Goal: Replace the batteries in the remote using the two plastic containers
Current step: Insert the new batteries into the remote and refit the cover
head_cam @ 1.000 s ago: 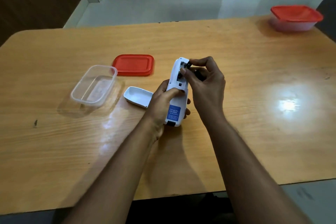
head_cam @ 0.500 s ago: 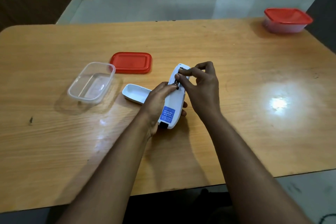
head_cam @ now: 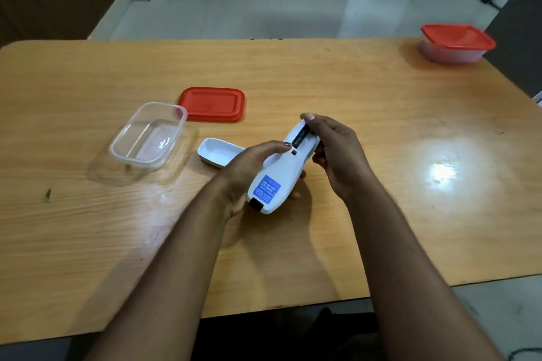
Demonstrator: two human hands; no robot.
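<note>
Centre frame, over the wooden counter [head_cam: 381,114]: white remote [head_cam: 278,173] held back-side up, tilted, compartment open at its far end with a dark battery [head_cam: 299,139] lying in the slot. Cradled from beneath and the left by the left hand [head_cam: 249,167], fingers wrapped around the body, thumb tip pressed just beside the battery's near end. Capped from the right by the right hand [head_cam: 337,152], fingers curled over the far end of the remote, one fingertip set on the top edge above the battery; whether anything is pinched underneath, not discernible.

A second ago, a dark battery pinched between right thumb and forefinger at the top of the compartment; now lying flush in the slot, right fingers shifted from pinching to pressing along the edge. Likely reading: a cell being worked in its seat, though whether going in or coming out cannot be told.

Left of the hands, touching nothing: battery cover [head_cam: 218,152] lying hollow side up, clear open container [head_cam: 148,135] apparently empty, its red lid [head_cam: 211,104] flat beside it. Upper right of the frame, well apart: second container [head_cam: 457,44], lid still on.
</note>
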